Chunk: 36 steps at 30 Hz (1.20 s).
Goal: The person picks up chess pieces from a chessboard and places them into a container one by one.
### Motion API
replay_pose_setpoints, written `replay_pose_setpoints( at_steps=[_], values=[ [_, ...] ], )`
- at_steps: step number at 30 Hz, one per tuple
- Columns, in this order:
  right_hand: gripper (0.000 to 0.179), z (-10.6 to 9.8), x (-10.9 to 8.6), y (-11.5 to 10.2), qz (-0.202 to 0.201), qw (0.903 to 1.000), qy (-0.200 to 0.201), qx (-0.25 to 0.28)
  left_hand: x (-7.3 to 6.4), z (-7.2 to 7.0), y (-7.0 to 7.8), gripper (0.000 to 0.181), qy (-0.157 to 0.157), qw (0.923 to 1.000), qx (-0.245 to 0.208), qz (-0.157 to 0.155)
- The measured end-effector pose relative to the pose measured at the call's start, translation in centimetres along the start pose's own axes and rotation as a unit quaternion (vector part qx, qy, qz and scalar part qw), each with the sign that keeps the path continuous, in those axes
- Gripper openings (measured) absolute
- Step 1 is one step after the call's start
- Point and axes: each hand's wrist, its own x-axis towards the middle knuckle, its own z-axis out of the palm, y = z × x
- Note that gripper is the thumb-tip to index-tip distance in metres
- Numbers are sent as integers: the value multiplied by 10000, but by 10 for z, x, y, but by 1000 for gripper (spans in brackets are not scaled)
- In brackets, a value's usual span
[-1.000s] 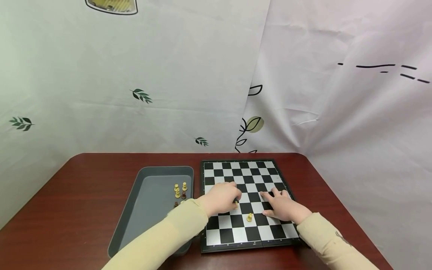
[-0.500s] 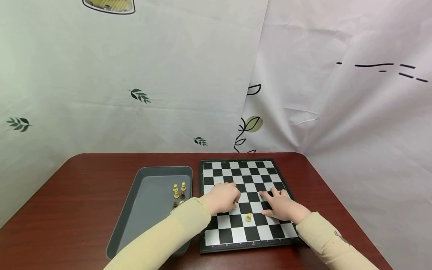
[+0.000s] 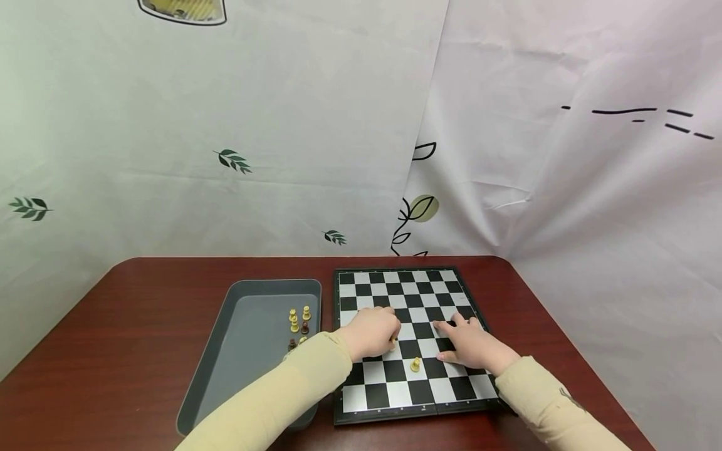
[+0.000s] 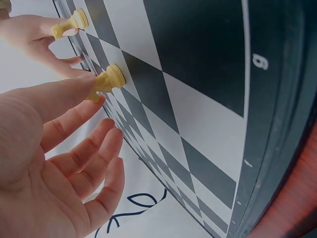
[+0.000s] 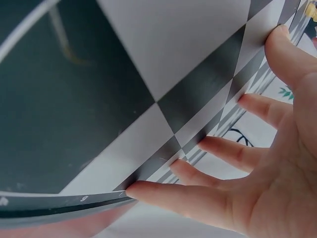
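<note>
My left hand (image 3: 372, 332) is over the left-middle of a black-and-white chessboard (image 3: 354, 397). Between thumb and index finger it pinches a pale yellow chess piece (image 4: 111, 78), whose round base is right at the board's surface in the left wrist view; the fingers hide part of its top. The other fingers of that hand are loosely bent. A second yellow chess piece (image 3: 415, 364) stands on a white square nearer the front. My right hand (image 3: 470, 344) rests on the board's right side with fingers spread, fingertips (image 5: 136, 191) on the squares and border.
A grey tray (image 3: 225, 351) lies left of the board, partly covered by the left sleeve. Several yellow chess pieces (image 3: 294, 324) and dark brown ones (image 3: 304, 327) stand at its right side. Beneath is a reddish-brown table (image 3: 141, 326), with a printed white cloth (image 3: 282, 125) behind it.
The chess piece in my left hand has turned: its dark underside showed a second ago and is now out of sight. The right hand has stayed in place on the board.
</note>
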Motion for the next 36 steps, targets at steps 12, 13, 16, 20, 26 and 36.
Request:
replay_pose_setpoints(
  at_steps=[12,13,16,20,26,36],
  values=[
    [62,-1,0,-1,39,9999,87,89,0,1,0,10,15,10000,19,2],
    [62,0,0,-1,47,9999,85,94,0,1,-1,10,7,10000,16,-6],
    [62,0,-1,-1,70,9999,82,129,-1,1,-1,9,9,10000,30,-12],
    [63,0,-1,-1,68,9998,73,158,-2,-1,-1,9,30,10000,39,4],
    [63,1,-1,-1,105,9998,44,147,-4,-5,0,11,57,10000,-28,24],
    [63,1,0,0,79,9999,44,105,-6,-6,1,8,213,9998,-37,52]
  ],
)
